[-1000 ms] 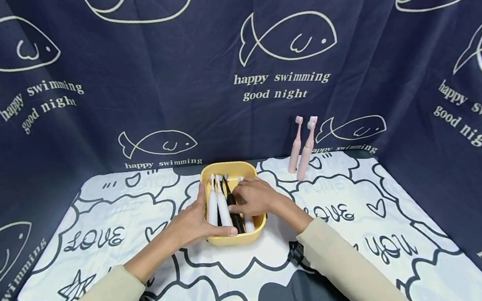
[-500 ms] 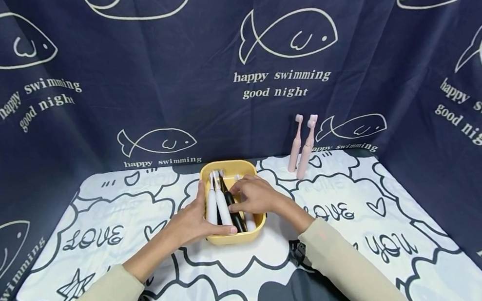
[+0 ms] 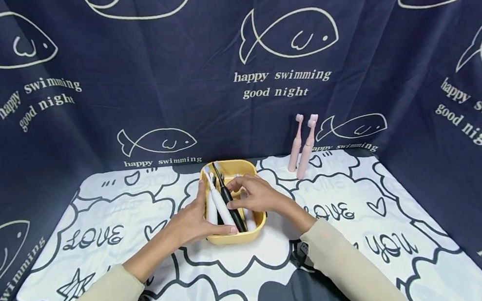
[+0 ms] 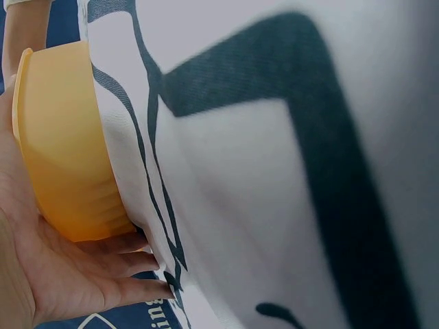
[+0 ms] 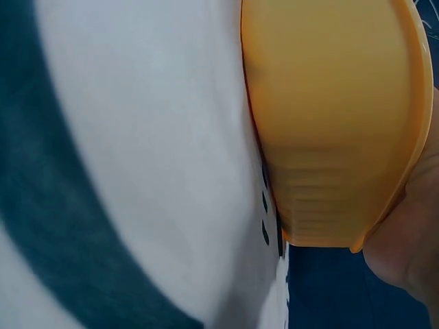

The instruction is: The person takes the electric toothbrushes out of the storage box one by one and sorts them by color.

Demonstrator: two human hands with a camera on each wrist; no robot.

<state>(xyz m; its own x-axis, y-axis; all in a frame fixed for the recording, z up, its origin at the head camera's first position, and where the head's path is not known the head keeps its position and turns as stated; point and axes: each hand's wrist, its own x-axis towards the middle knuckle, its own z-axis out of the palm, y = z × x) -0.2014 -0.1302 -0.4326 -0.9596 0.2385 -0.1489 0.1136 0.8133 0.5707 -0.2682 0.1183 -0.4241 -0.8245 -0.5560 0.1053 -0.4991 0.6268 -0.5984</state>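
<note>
My left hand grips the yellow bin at its left side, thumb over the front rim. In the left wrist view the fingers spread along the bin's outer wall. Inside, a black electric toothbrush leans with its head toward the back left. My right hand reaches over the right rim and holds that brush with thumb and index finger. A white electric toothbrush leans just left of it, with more white and dark ones beside it. Another white one lies at the bin's right, partly under my right hand.
Pink electric toothbrushes stand upright behind and right of the bin, near the back curtain. The table is covered by a white cloth with dark cloud outlines and lettering. Dark curtains also close in both sides.
The black toothbrush and the white one beside it have tilted, their heads shifting left and toward the back. My right hand has moved slightly; my left keeps its place on the bin.
</note>
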